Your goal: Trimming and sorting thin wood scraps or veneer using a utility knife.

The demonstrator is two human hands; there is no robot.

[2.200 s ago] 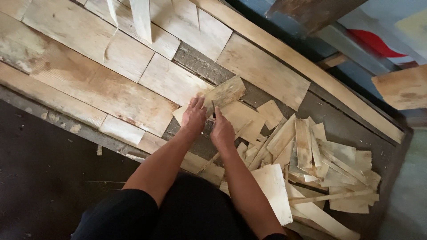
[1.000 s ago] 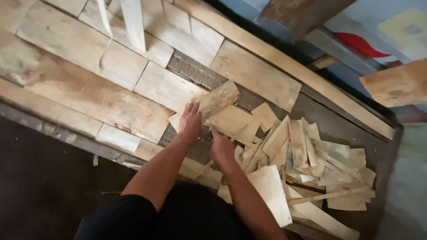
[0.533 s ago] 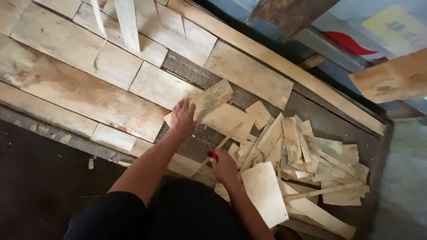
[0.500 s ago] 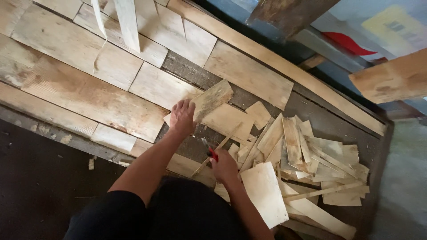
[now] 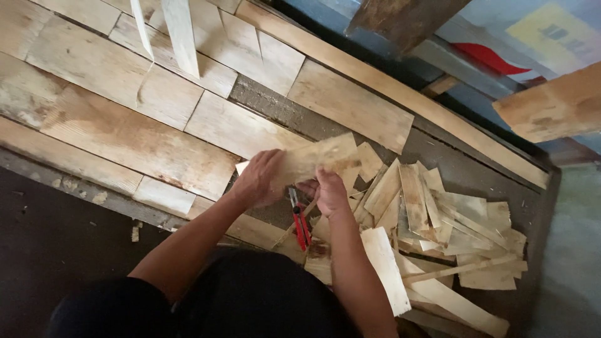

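Lots of raw wood here. The person is crouched over a floor of pale, rough-sawn planks [image 5: 125,138], wide flat boards laid edge to edge, grain showing, with chalky white patches and a few darker stains. A gap between the boards exposes a strip of gritty grey underlayer [image 5: 275,109].

Both hands are up on one piece: a thin, flat, roughly rectangular offcut of pale wood [image 5: 322,159], tilted a bit, with a ragged split edge. It sits near the middle of the floor, right where the planks end and the scrap heap begins. The left hand [image 5: 260,178] is wrapped around the offcut's left end, fingers curled over the face, so a proper grasp. The right hand [image 5: 328,191] is clenched around the lower right edge of the same piece, thumb on top.

Just below the hands, between the forearms, there's a red-handled utility knife [image 5: 300,219] pointing down toward the person. Whether the right hand's lower fingers are also pinching its top end is hard to tell, it's right up against them.

To the right is a loose heap of thin pale wood slats and splinters [image 5: 438,219], long narrow strips and wedge shapes piled criss-cross over each other on a dark grey surface. A long narrow light-wood batten [image 5: 388,94] runs diagonally along the far edge of the floor. A slim white upright slat [image 5: 180,34] stands at the top left.
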